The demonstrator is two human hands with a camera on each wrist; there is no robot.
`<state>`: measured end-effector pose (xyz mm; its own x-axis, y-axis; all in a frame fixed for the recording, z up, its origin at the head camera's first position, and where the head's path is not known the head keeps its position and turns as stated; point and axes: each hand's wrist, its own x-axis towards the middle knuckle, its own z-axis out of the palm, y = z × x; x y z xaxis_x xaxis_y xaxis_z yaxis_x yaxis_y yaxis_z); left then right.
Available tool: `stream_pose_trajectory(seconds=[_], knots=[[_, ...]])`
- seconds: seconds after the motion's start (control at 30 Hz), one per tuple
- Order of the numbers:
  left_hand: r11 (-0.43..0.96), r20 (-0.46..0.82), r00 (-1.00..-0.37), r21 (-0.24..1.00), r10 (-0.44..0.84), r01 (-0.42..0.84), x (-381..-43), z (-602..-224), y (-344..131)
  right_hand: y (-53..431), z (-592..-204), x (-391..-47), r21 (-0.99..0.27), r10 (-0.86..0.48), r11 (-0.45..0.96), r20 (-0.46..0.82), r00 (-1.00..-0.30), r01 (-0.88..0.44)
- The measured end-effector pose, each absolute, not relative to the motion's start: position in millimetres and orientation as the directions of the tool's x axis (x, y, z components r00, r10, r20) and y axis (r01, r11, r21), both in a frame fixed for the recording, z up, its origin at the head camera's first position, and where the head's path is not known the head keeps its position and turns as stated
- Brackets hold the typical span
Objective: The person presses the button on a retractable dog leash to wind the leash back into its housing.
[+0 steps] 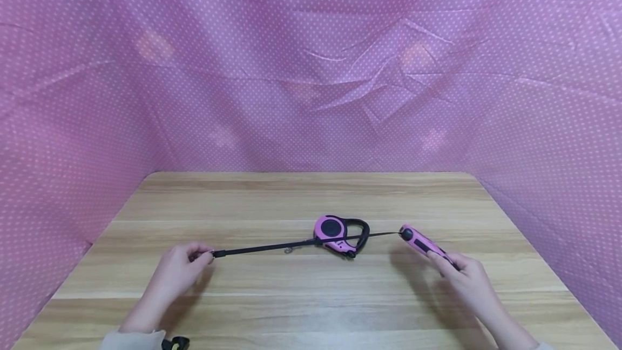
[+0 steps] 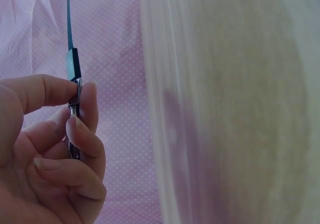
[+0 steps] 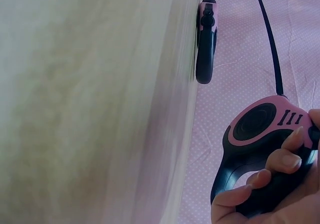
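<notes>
My right hand [image 1: 464,280] grips the black handle of a pink and black retractable dog leash [image 3: 252,121], its fingers curled through the loop in the right wrist view. From its casing a black strap [image 1: 264,247] runs leftward, pulled straight above the table. At the strap's far end my left hand [image 1: 181,269] pinches the metal clip [image 2: 75,111] between thumb and fingers; part of the clip is hidden by the fingers. A second pink and black retractable leash [image 1: 330,227] lies flat on the table between the hands, and the strap passes in front of it.
The wooden table [image 1: 301,307] spreads under both hands. Pink dotted cloth [image 1: 301,69] hangs behind it and along both sides. A small metal clip [image 1: 288,250] sits beside the lying leash.
</notes>
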<state>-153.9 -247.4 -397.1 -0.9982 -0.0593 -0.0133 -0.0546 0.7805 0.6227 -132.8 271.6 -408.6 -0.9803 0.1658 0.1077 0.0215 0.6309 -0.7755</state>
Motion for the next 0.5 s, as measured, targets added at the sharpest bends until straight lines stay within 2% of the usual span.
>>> stream_pose_trajectory(seconds=[0.5], knots=[[0.781, -0.021, -0.998, 0.622, -0.053, -0.055, -154.6, -395.6, -245.0, 268.2, -408.1, -134.5, -0.789, 0.165, 0.613, 0.082, -0.983, 0.037]])
